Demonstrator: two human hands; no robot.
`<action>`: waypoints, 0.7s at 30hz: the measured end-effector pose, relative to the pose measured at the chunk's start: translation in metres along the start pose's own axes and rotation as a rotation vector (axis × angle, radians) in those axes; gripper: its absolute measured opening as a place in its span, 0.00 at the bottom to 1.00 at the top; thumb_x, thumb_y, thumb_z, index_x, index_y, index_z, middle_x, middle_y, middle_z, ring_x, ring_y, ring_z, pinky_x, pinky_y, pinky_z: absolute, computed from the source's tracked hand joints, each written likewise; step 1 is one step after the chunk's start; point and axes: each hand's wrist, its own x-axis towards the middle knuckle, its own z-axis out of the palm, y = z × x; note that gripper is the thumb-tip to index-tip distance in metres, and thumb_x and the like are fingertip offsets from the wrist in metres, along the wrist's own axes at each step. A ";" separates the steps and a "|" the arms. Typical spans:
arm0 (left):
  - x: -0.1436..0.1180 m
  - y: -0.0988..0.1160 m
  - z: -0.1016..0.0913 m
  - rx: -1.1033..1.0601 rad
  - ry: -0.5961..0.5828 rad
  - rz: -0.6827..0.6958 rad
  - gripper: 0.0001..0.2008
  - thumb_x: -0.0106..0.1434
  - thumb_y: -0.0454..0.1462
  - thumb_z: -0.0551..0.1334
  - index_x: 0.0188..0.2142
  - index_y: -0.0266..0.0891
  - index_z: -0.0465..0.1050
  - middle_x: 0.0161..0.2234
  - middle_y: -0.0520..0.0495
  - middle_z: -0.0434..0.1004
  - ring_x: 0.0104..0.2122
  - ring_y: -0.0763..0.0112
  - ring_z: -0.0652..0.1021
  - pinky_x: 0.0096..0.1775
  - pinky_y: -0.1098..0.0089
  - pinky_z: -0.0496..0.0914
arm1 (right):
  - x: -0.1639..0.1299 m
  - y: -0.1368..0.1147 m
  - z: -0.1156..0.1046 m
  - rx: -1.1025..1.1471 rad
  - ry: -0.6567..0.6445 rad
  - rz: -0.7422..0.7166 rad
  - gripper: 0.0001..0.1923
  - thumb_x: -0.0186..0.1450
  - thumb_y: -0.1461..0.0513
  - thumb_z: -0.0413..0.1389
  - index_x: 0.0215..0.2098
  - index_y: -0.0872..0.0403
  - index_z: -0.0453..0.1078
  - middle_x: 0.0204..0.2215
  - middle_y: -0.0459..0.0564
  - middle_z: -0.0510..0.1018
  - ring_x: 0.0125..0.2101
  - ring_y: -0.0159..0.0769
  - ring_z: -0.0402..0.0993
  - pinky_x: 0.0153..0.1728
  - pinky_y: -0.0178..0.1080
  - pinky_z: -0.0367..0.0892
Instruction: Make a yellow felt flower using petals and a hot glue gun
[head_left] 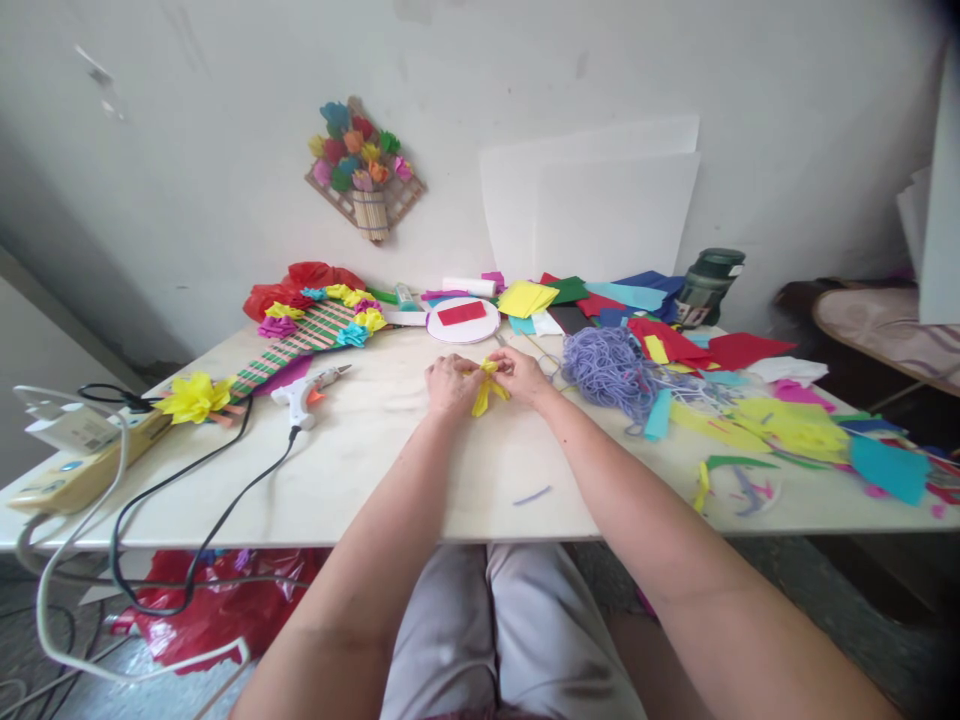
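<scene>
Left hand (448, 386): pinching one side of the folded yellow crepe-paper strip (486, 388).
Right hand (522, 374): gripping its other side, fingers closed.
Worktop (390, 470): carrying tangled lilac yarn (609, 368) nearby.

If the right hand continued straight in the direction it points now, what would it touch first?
The right hand points leftward at the yellow paper piece it already pinches, so it would probably meet the left hand right behind it, which holds the same piece.

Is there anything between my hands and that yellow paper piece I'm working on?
No. Both the left hand and the right hand already pinch the yellow paper piece directly, above the table; nothing visible lies between them.
</scene>
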 end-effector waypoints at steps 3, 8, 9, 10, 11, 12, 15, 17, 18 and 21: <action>0.000 0.000 0.001 0.005 0.006 0.005 0.10 0.54 0.39 0.59 0.31 0.44 0.79 0.37 0.46 0.78 0.42 0.61 0.71 0.47 0.64 0.60 | 0.000 -0.001 0.000 -0.021 0.005 0.011 0.12 0.51 0.71 0.54 0.34 0.55 0.68 0.29 0.48 0.78 0.31 0.31 0.74 0.34 0.35 0.69; -0.001 -0.001 0.002 0.011 0.021 0.018 0.10 0.54 0.39 0.59 0.31 0.44 0.79 0.37 0.48 0.78 0.42 0.62 0.71 0.47 0.64 0.59 | 0.001 -0.001 0.003 -0.072 0.009 0.006 0.11 0.51 0.71 0.54 0.32 0.56 0.70 0.29 0.48 0.78 0.29 0.32 0.74 0.32 0.34 0.68; -0.001 -0.002 0.003 0.014 0.026 0.028 0.10 0.54 0.39 0.58 0.31 0.44 0.79 0.37 0.48 0.78 0.42 0.62 0.71 0.47 0.63 0.59 | 0.002 0.000 0.003 -0.088 0.010 -0.001 0.10 0.51 0.71 0.54 0.32 0.56 0.70 0.28 0.48 0.78 0.29 0.32 0.74 0.32 0.34 0.68; -0.001 -0.002 0.003 0.016 0.030 0.039 0.10 0.54 0.39 0.58 0.30 0.44 0.79 0.36 0.48 0.78 0.42 0.62 0.71 0.47 0.63 0.59 | 0.002 0.000 0.003 -0.110 0.011 -0.011 0.10 0.52 0.70 0.54 0.32 0.55 0.71 0.28 0.48 0.79 0.29 0.32 0.74 0.32 0.34 0.68; -0.001 -0.003 0.003 0.019 0.035 0.050 0.10 0.54 0.40 0.58 0.30 0.44 0.79 0.36 0.48 0.78 0.42 0.62 0.71 0.47 0.63 0.59 | 0.002 0.000 0.003 -0.138 0.013 -0.023 0.09 0.52 0.70 0.54 0.31 0.55 0.71 0.29 0.48 0.79 0.29 0.32 0.75 0.33 0.34 0.68; -0.001 -0.003 0.003 0.024 0.039 0.059 0.10 0.55 0.40 0.58 0.30 0.44 0.79 0.36 0.48 0.78 0.42 0.62 0.71 0.48 0.63 0.59 | 0.001 0.000 0.003 -0.176 0.017 -0.030 0.08 0.53 0.69 0.54 0.31 0.54 0.72 0.29 0.48 0.79 0.30 0.33 0.75 0.33 0.34 0.68; -0.001 -0.003 0.004 0.036 0.058 0.072 0.10 0.54 0.40 0.58 0.30 0.44 0.79 0.36 0.48 0.78 0.41 0.62 0.72 0.48 0.62 0.59 | -0.001 -0.002 0.003 -0.336 0.042 -0.003 0.07 0.55 0.65 0.55 0.32 0.52 0.73 0.30 0.47 0.80 0.31 0.36 0.75 0.34 0.36 0.67; -0.002 -0.002 0.003 0.036 0.059 0.070 0.10 0.54 0.40 0.58 0.30 0.44 0.79 0.36 0.47 0.78 0.42 0.62 0.72 0.47 0.63 0.60 | -0.002 -0.005 0.002 -0.432 0.066 0.030 0.07 0.55 0.63 0.55 0.31 0.51 0.74 0.29 0.47 0.80 0.31 0.37 0.74 0.32 0.36 0.66; -0.002 -0.001 0.001 0.028 0.048 0.063 0.11 0.54 0.40 0.58 0.31 0.43 0.79 0.36 0.47 0.78 0.41 0.62 0.72 0.47 0.64 0.60 | -0.003 -0.006 0.002 -0.464 0.073 0.039 0.06 0.55 0.63 0.55 0.30 0.50 0.74 0.28 0.46 0.80 0.30 0.37 0.74 0.31 0.36 0.65; -0.002 0.001 -0.003 -0.022 -0.026 -0.002 0.14 0.56 0.42 0.55 0.30 0.41 0.79 0.34 0.44 0.79 0.38 0.62 0.74 0.41 0.66 0.62 | -0.004 -0.008 0.001 -0.500 0.089 0.018 0.04 0.54 0.64 0.55 0.26 0.50 0.73 0.23 0.45 0.78 0.25 0.35 0.71 0.28 0.35 0.62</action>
